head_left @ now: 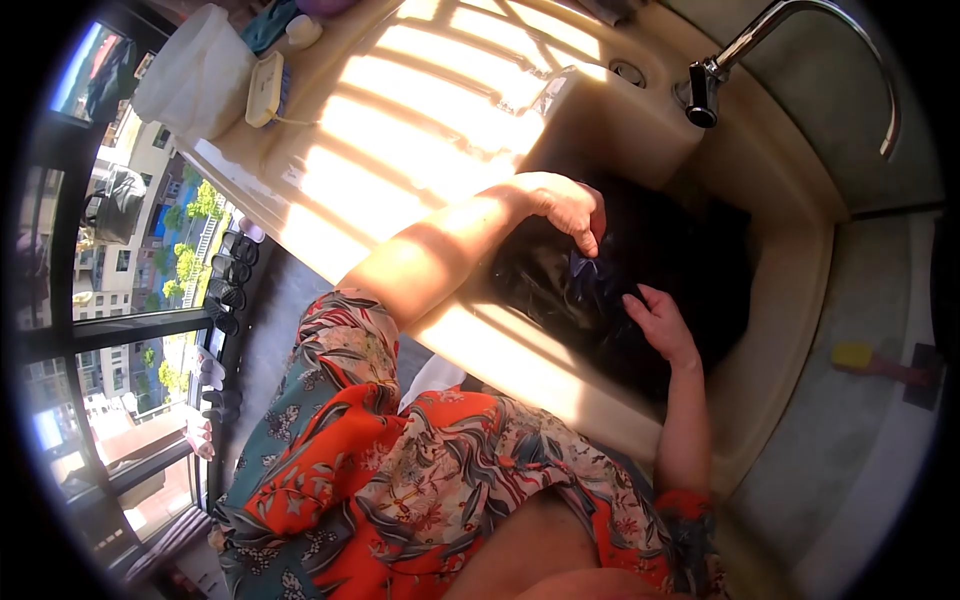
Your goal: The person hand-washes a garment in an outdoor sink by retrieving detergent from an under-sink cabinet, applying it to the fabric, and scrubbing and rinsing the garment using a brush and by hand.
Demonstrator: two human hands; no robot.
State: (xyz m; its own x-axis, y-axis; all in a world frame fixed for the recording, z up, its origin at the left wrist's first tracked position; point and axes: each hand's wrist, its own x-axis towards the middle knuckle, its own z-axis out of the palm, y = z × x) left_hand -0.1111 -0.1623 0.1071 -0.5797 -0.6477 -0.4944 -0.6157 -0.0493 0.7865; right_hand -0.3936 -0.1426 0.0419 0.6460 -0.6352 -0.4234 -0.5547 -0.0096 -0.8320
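Note:
Dark, wet-looking cloth (pixel 680 250) fills the basin of a beige sink (pixel 800 370). My left hand (pixel 575 212) is over the cloth near the basin's inner corner, its fingers closed on a bluish-purple fold of it. To the right and lower in the view, my right hand (pixel 660 322) is at the cloth's near side, thumb and fingers curled towards each other around dark fabric. The fingertips of that hand partly merge with the dark cloth.
A chrome faucet (pixel 703 95) arches over the upper right. On the sunlit ledge stand a white bucket (pixel 195 75) and a yellow-white brush (pixel 266 90). Another brush (pixel 870 362) hangs at the right wall. Windows (pixel 130 330) and shoes (pixel 228 280) are at the left.

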